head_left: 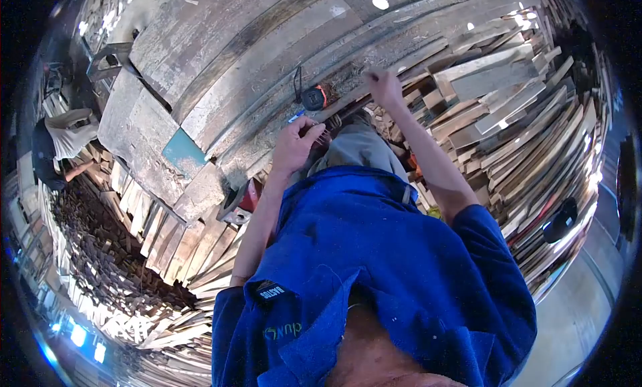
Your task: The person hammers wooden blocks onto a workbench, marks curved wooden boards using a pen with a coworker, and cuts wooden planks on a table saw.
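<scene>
My left hand (294, 146) is at the near edge of the wooden bench (234, 106), fingers curled and thumb pressed in. Whatever it may hold is hidden or too small to name. Just beyond those fingers lies a small blue object (295, 116). A black and orange tape measure (314, 98) with a dark wrist strap rests on the sawdust-covered bench, close to my left hand but apart from it. Farther right, my right hand (386, 91) hovers by the bench edge with its fingers closed together. I cannot make out anything in them.
Stacked wooden boards (501, 113) crowd the right side. More wood pieces (180, 246) are piled at the lower left. A red and grey tool (246, 198) sits beside my left forearm. A teal panel (184, 152) is on the bench. Another person (63, 143) is at the far left.
</scene>
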Action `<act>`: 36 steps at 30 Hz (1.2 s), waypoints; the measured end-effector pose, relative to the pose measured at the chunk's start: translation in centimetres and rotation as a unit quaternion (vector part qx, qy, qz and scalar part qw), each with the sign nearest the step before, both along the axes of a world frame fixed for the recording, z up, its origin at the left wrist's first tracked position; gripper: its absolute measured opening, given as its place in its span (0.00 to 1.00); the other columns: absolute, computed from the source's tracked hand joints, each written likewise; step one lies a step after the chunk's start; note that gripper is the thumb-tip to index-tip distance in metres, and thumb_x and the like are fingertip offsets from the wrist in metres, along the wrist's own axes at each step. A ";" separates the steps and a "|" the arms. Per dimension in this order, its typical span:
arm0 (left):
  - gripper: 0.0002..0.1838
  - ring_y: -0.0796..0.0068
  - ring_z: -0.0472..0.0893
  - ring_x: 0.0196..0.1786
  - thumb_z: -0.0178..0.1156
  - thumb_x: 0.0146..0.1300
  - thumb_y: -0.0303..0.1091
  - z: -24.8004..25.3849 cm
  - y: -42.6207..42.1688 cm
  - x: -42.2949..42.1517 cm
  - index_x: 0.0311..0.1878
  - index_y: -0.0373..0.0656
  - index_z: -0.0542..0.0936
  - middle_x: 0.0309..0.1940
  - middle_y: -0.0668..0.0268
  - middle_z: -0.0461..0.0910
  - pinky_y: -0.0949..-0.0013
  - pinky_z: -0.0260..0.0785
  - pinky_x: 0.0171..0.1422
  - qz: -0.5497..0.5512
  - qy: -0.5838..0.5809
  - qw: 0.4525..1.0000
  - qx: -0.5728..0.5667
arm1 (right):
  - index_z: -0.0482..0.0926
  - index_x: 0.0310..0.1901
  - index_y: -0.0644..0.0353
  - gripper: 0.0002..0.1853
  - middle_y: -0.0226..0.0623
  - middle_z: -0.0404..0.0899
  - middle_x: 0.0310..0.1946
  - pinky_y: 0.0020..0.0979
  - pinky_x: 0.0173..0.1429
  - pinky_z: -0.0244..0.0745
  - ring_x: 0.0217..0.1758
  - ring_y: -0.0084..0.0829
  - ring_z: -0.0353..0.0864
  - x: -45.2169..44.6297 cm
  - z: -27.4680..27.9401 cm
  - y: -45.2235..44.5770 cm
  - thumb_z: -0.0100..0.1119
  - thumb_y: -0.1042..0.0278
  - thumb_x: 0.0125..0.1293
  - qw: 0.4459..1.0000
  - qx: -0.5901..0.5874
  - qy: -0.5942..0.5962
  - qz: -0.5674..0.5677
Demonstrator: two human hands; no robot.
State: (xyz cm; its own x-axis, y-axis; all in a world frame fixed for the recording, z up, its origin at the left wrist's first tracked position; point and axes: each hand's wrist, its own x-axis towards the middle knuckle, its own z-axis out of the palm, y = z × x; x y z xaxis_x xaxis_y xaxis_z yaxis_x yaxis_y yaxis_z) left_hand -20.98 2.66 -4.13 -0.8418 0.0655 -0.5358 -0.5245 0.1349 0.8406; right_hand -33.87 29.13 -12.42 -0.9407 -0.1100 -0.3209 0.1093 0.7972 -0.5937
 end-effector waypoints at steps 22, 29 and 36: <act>0.13 0.84 0.78 0.34 0.68 0.72 0.43 -3.2 -1.7 1.6 0.42 0.42 0.84 0.31 0.73 0.82 0.74 0.72 0.41 0.007 -0.028 1.000 -0.007 | 0.84 0.44 0.66 0.17 0.55 0.86 0.39 0.49 0.59 0.78 0.48 0.56 0.85 -2.2 -5.6 0.4 0.65 0.58 0.63 0.997 0.072 -0.009 -0.039; 0.14 0.83 0.78 0.35 0.68 0.72 0.44 -2.8 -1.4 1.4 0.42 0.41 0.84 0.31 0.72 0.82 0.73 0.72 0.43 0.008 -0.031 0.999 -0.023 | 0.84 0.41 0.62 0.11 0.42 0.84 0.35 0.41 0.53 0.79 0.41 0.43 0.84 -1.0 -2.2 2.9 0.66 0.62 0.66 0.939 -0.270 -0.133 -0.167; 0.15 0.77 0.80 0.31 0.69 0.67 0.44 -2.5 -0.9 1.1 0.39 0.40 0.84 0.27 0.65 0.84 0.66 0.72 0.39 -0.007 0.001 0.998 -0.067 | 0.79 0.49 0.64 0.10 0.30 0.79 0.38 0.33 0.49 0.81 0.41 0.28 0.82 -0.4 -4.7 5.0 0.64 0.68 0.73 0.916 -0.396 -0.036 -0.061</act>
